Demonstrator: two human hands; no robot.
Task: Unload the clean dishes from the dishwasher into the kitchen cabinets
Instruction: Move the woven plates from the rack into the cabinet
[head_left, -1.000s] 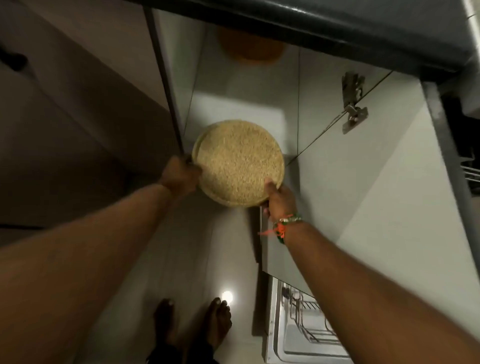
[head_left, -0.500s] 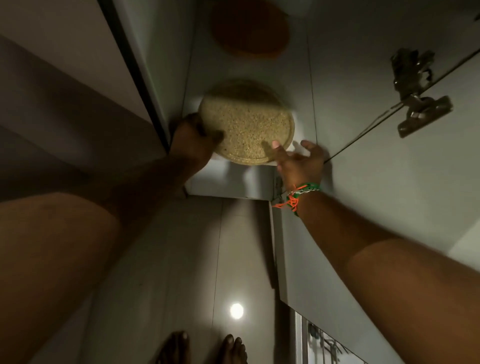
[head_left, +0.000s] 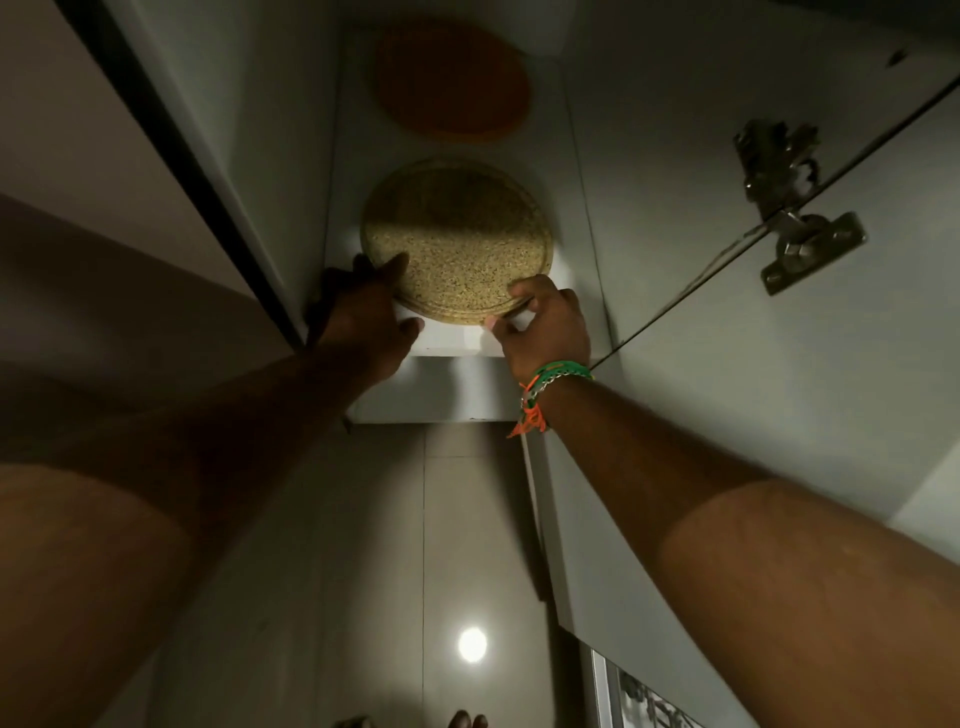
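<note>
Speckled plate (head_left: 457, 241), round, tan w/ dark flecks, seen from below in head view: it sits on the cabinet shelf (head_left: 447, 340), near edge overhanging the shelf front a bit. Left hand (head_left: 363, 322) is at the plate's lower-left rim, thumb up against its underside, grip curled on the edge. Right hand (head_left: 545, 327) is at the lower-right rim, fingers curled, pinching the edge; green/orange bracelets (head_left: 545, 384) on that wrist. Orange plate (head_left: 452, 80) lies further back, apart from the tan one. Open door w/ metal hinge (head_left: 795, 208) at right. Dishwasher rack (head_left: 644, 701) barely visible bottom right.
</note>
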